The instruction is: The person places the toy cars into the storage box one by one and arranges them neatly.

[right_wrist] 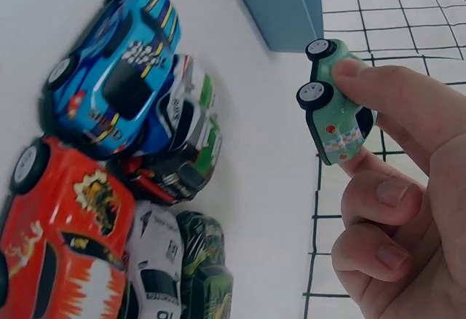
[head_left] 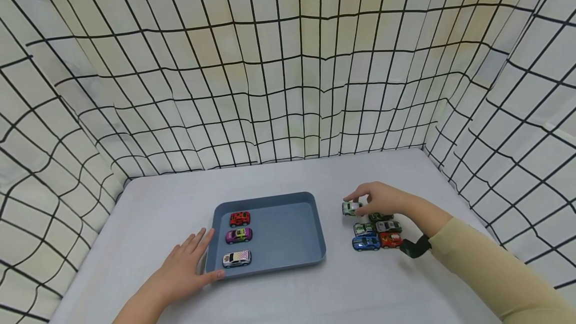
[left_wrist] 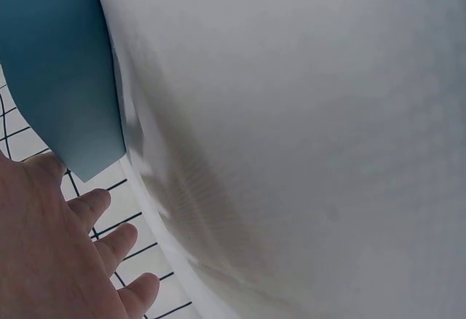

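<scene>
My right hand (head_left: 382, 199) pinches a light green toy car (right_wrist: 336, 108) between thumb and fingers, to the right of a blue-grey tray (head_left: 283, 236). My left hand (head_left: 182, 264) lies against the tray's left side, fingers extended, its thumb at the near left corner. Inside the tray, along its left end, are a red toy car (head_left: 240, 219), a purple-and-yellow one (head_left: 239, 235) and a white one (head_left: 237, 258). Below the right hand sit a blue toy car (right_wrist: 120, 75), a red one (right_wrist: 65, 231), a green-and-white one (head_left: 363, 229), a silver one (head_left: 389, 226) and a dark green one (right_wrist: 204, 261).
A white cloth (head_left: 171, 204) covers the table. Pale panels with a black grid (head_left: 288, 74) enclose it at the back and both sides. A black band (head_left: 416, 247) hangs at the right wrist beside the grouped cars.
</scene>
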The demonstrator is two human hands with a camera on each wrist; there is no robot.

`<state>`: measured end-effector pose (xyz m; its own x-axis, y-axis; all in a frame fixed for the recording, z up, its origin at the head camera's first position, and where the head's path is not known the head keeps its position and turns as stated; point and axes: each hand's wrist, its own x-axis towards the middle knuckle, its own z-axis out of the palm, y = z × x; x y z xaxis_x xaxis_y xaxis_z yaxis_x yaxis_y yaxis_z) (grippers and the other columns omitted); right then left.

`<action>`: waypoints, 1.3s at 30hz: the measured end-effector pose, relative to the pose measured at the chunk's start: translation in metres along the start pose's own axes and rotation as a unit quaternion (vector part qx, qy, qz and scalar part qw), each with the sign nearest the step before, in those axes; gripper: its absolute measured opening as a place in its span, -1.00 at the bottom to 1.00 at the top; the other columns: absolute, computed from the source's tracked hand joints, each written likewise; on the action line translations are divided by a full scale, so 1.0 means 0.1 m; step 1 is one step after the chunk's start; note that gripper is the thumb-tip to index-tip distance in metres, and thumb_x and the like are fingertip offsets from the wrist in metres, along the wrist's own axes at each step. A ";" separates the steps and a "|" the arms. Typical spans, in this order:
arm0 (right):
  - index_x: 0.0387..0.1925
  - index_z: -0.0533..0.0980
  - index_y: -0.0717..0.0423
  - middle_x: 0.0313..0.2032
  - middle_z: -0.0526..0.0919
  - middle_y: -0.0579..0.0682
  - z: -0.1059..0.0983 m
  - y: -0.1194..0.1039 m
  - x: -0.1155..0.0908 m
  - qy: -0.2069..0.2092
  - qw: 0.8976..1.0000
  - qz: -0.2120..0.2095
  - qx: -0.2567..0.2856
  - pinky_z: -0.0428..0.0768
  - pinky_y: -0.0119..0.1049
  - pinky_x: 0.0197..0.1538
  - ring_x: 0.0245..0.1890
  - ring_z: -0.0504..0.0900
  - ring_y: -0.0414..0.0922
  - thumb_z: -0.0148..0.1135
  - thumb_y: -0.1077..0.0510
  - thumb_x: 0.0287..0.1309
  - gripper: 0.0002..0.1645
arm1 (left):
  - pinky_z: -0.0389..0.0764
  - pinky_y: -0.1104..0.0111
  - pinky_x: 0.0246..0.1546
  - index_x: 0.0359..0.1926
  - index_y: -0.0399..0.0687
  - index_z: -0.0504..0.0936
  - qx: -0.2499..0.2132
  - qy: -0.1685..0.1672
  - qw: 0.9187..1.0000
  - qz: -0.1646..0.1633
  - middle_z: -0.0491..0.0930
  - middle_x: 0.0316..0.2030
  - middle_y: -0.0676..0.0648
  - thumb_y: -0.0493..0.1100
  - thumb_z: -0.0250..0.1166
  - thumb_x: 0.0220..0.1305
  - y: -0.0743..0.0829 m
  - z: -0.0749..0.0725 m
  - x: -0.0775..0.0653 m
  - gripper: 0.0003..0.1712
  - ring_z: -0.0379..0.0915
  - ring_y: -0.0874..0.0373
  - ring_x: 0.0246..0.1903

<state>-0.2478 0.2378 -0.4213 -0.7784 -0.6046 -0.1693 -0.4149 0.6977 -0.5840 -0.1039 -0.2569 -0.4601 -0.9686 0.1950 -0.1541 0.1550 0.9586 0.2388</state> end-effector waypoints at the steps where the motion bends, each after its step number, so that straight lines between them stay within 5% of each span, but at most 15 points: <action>1: 0.13 0.63 -0.18 -0.02 0.62 -0.19 0.00 -0.01 0.00 0.000 1.000 0.000 0.002 0.58 -0.17 -0.03 -0.08 0.53 -0.13 0.43 -0.03 0.16 -0.53 | 0.00 -0.38 0.30 0.53 -0.17 0.09 0.000 0.000 1.000 -0.001 0.09 0.46 -0.40 0.68 0.13 -0.04 0.00 0.00 0.00 0.37 -0.03 -0.45 0.40; 22: 0.14 0.63 -0.20 -0.21 0.61 -0.27 0.30 -0.61 0.39 -0.057 0.995 -0.063 0.059 0.56 -0.14 0.08 -0.03 0.53 -0.09 0.45 -0.01 0.14 -0.51 | -0.01 -0.38 0.30 0.53 -0.18 0.08 0.001 0.002 1.000 -0.001 0.08 0.46 -0.40 0.68 0.12 -0.04 -0.01 -0.02 -0.01 0.37 -0.04 -0.46 0.40; 31: 0.11 0.64 -0.27 -0.21 0.59 -0.31 0.59 -1.00 0.64 -0.087 0.991 -0.085 0.048 0.59 -0.32 -0.22 -0.18 0.56 -0.11 0.48 -0.04 0.09 -0.51 | 0.02 -0.39 0.28 0.52 -0.20 0.09 0.001 0.003 1.000 0.002 0.10 0.45 -0.42 0.65 0.16 -0.02 0.00 -0.03 -0.04 0.35 -0.02 -0.47 0.39; 39: 0.10 0.65 -0.32 -0.23 0.60 -0.36 0.74 -1.25 0.82 -0.098 0.990 -0.101 0.010 0.56 -0.40 -0.21 -0.21 0.54 -0.25 0.49 -0.10 0.07 -0.51 | 0.03 -0.38 0.29 0.53 -0.18 0.07 0.005 0.005 1.000 0.004 0.08 0.46 -0.39 0.69 0.11 -0.03 -0.01 0.00 -0.02 0.37 -0.02 -0.44 0.40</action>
<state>-0.2248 0.0725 -0.4204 -0.5740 -0.7948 -0.1969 -0.5414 0.5488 -0.6369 -0.1020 -0.2586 -0.4596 -0.9694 0.1998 -0.1428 0.1636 0.9591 0.2311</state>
